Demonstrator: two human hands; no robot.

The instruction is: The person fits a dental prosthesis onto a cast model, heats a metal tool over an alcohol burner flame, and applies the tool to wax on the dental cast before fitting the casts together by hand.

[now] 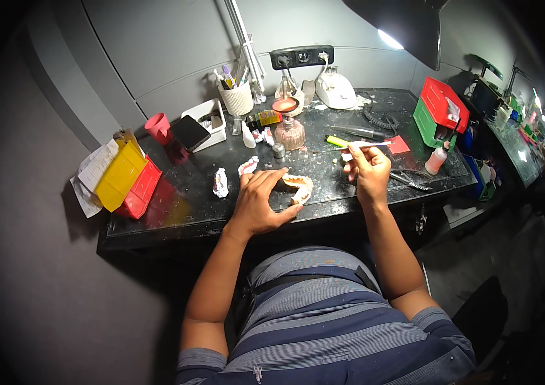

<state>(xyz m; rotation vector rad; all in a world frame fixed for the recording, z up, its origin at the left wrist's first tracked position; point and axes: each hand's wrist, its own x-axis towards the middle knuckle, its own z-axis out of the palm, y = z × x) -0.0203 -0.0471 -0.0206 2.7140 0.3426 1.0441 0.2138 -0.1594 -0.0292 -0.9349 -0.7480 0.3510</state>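
Observation:
My left hand [261,204] curves its thumb and fingers around a horseshoe-shaped dental cast [301,190] near the front of the black workbench. To its right, my right hand [370,172] is raised over the bench, pinching a thin metal hand tool [375,144] that lies almost level. Beyond my hands stands a pinkish glass burner bottle [290,135], with a round reddish dish [285,104] just behind it. A small metal cap [278,151] sits by the bottle. Two white-and-pink dental pieces [220,183] [247,166] lie left of the cast.
Yellow and red bins [118,176] hold papers at the left edge; red and green bins [440,106] stand at the right. Pliers [410,180], a red sheet [398,144] and a small bottle [436,160] lie near my right hand. A lamp [401,29] hangs above.

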